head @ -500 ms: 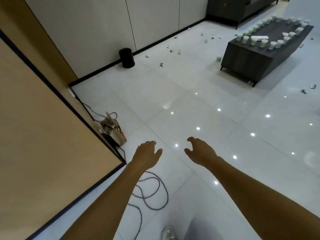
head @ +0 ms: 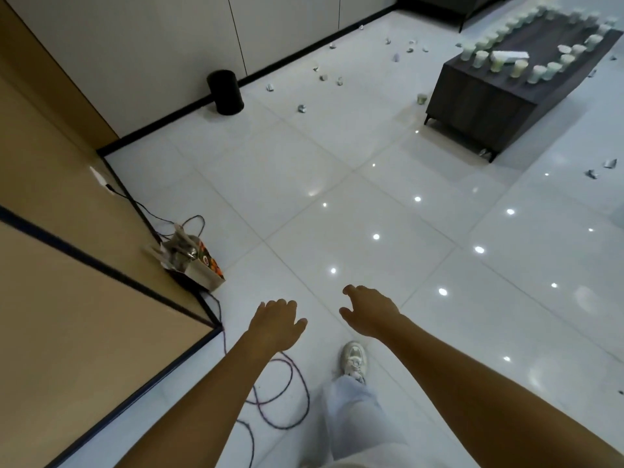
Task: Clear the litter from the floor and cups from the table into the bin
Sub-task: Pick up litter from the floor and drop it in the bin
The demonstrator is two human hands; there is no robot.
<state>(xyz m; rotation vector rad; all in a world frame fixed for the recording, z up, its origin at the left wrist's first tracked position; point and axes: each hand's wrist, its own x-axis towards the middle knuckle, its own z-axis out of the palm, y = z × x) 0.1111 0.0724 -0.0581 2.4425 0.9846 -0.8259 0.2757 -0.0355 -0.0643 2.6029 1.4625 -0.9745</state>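
Out in front of the chest, the left hand (head: 275, 324) and right hand (head: 369, 312) hang over the white floor (head: 337, 197) with fingers loosely spread and nothing in them — probably held forward for balance while walking, since 1 shoe (head: 353, 359) is stepping ahead. The black bin (head: 225, 92) stands against the far wall, well apart from both hands. Litter (head: 302, 108) lies scattered beyond it toward the dark table (head: 489, 106), whose top is ringed with pale cups (head: 480, 59) — all far ahead and to the right of the hands. Nothing looks collected yet, and closing that gap comes first. A purple cable (head: 287, 393) loops near the feet, a possible trip hazard.
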